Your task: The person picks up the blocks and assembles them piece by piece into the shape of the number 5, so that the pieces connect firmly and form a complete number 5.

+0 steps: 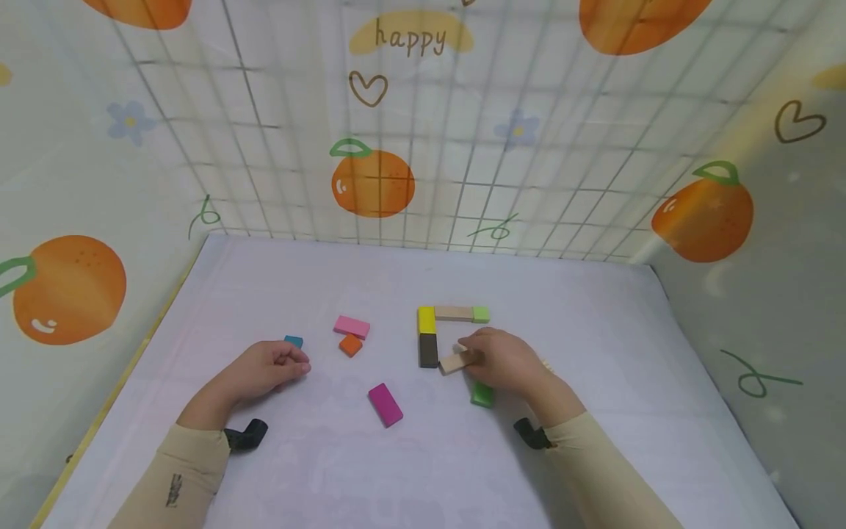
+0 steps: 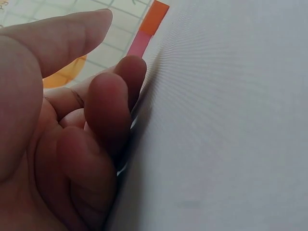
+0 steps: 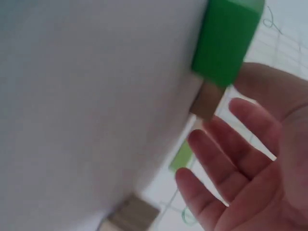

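Right hand (image 1: 507, 361) pinches a plain wooden block (image 1: 453, 363), long axis pointing left from the hand toward a black block (image 1: 428, 351). Left hand (image 1: 263, 369), loosely curled, holds nothing.

Left of the right hand (image 1: 505, 360), past the held block (image 1: 457, 361) in its fingers, a near bar (image 1: 428, 351) and a far bar (image 1: 427, 320) lie end to end, leading away. Beyond the hand, a crosspiece (image 1: 454, 314) runs from the far bar rightward to an end block (image 1: 480, 314). A front block (image 1: 482, 397) lies just before that hand. The left hand (image 1: 264, 371) has a half-hidden block (image 1: 294, 342) behind its fingers; rightward of it, a paired block (image 1: 352, 327) lies behind its neighbour (image 1: 351, 345). Between the hands, nearer the person, lies a lone block (image 1: 385, 405).
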Demonstrator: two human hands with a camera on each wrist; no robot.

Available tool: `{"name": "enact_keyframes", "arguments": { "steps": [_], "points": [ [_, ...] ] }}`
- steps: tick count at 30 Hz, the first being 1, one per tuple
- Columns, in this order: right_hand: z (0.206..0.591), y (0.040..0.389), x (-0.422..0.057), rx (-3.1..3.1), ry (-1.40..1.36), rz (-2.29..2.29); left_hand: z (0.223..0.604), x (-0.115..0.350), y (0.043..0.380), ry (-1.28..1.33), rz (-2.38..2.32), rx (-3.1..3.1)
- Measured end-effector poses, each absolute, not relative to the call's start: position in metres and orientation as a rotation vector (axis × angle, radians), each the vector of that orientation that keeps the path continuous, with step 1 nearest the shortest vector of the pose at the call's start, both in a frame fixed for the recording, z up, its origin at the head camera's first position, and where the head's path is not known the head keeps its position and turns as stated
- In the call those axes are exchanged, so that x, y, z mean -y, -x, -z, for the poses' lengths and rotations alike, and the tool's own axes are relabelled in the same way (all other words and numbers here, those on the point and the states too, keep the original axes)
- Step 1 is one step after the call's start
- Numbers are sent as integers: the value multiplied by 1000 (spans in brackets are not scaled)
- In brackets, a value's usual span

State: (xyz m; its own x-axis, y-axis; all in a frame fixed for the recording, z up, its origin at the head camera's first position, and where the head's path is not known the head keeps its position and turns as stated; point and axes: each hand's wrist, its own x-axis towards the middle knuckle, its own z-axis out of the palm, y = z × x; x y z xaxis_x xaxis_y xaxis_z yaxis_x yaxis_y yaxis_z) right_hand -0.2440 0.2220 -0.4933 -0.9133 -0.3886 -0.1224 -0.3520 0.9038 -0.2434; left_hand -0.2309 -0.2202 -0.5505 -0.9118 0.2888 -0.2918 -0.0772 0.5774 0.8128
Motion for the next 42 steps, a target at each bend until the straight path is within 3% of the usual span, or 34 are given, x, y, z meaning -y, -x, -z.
{"name": "enact_keyframes", "arguments": {
  "steps": [9, 17, 22, 42],
  "points": [
    [481, 204, -268, -3038, 341, 536, 548, 222, 230, -200, -1255, -2445],
    [490, 174, -242, -2953, 428, 439, 548, 227, 232, -200, -1269, -2470],
    [492, 176, -242, -3028, 463, 283, 551, 223, 231, -177, -1277, -2464],
    [485, 210, -255, -2943, 164, 327, 552, 219, 231, -132, -1271, -2434]
  ]
}}
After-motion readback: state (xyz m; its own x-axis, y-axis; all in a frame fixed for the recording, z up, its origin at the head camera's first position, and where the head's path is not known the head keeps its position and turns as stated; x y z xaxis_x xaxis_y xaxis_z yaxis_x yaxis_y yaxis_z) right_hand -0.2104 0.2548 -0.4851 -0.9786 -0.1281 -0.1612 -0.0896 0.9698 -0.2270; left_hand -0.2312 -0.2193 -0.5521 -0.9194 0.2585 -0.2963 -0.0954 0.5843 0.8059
